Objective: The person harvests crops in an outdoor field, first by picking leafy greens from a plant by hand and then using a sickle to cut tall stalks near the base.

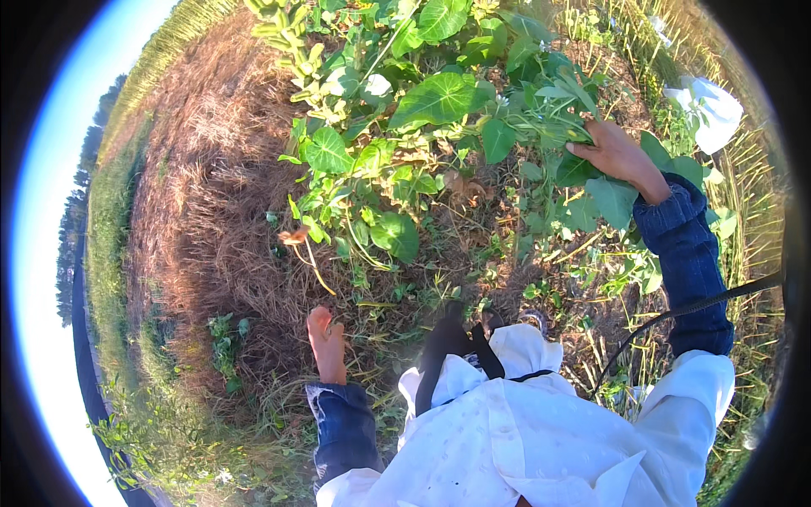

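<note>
At the upper right my right hand is closed round a bunch of green weeds, thin stems and narrow leaves pointing away to the left. Broad heart-shaped leaves hang just below that hand. My left hand is low on the left, above the ground, its thumb apart from the fingers and nothing visible in it. Just beyond its fingertips is a dry brown leaf on a pale stem, with a small gap between them. Leafy green plants fill the ground between and ahead of my hands.
Flattened dry straw covers the left side. A white crumpled sheet or bag is among stalks at the far right. A dark cord crosses by my right forearm. My white garment spreads in front, above my feet. Small weeds grow at lower left.
</note>
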### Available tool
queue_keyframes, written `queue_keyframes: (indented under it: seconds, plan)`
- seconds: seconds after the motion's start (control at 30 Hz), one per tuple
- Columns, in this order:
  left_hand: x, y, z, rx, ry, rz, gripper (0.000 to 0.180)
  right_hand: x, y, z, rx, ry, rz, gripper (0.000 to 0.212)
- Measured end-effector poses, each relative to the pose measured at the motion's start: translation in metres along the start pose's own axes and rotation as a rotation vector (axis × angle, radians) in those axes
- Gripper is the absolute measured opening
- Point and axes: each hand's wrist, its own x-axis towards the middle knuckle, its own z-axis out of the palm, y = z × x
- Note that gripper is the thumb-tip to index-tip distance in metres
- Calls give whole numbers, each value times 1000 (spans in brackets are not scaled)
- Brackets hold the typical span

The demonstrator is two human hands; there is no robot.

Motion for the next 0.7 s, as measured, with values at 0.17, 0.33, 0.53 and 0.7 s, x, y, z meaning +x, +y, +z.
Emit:
queue_keyframes:
  seconds: [0.17, 0.33, 0.53, 0.7]
  plan:
    - [-26, 121, 58, 70, 184, 768, 33, -19, -21, -22, -153, -111, -16, 32]
    - [-48, 197, 116, 45, -260, 1449, 24, -49, -38, -31, -4, -188, -29, 48]
    - [20, 158, 139, 932, 10, 1087, 15, -83, -48, -44, 143, -356, 222, 49]
    - [9, 79, 192, 483, -218, 968, 12, -105, -56, -31, 372, -487, 380, 49]
